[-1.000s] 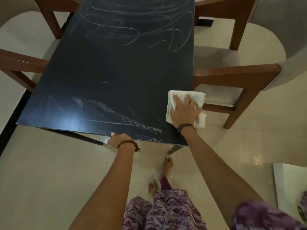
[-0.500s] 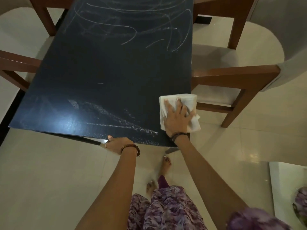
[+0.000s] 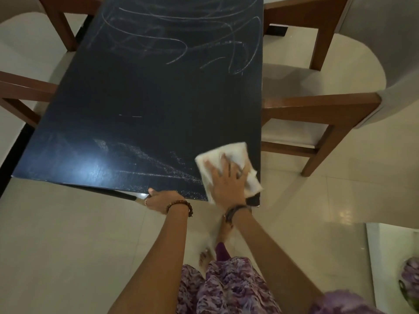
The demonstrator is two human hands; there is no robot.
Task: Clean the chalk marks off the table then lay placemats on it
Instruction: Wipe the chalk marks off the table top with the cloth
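The wiping step is in hand. The right hand (image 3: 227,181) lies flat, fingers spread, pressing a white cloth (image 3: 226,164) onto the dark bench (image 3: 158,98) at its near right corner; part of the cloth hangs just over the bench's right edge. The left hand (image 3: 162,200) holds the bench's near edge, left of the cloth, thumb on top and fingers curled underneath.

Smeared chalk (image 3: 147,164) streaks the bench just left of the cloth, along the near edge. Bolder scribbles (image 3: 181,39) cover the far end of the bench, well apart from the cloth. The middle of the bench looks nearly clean, save a faint dash or two.

Judging from this, cleaning is only partly done. The next move calls for sweeping the cloth leftward over the near smears with firm, flat pressure, then reaching to the far end for the scribbles. No placemats are in view, so laying them is some way off. Wooden chairs (image 3: 317,105) stand beside the bench.
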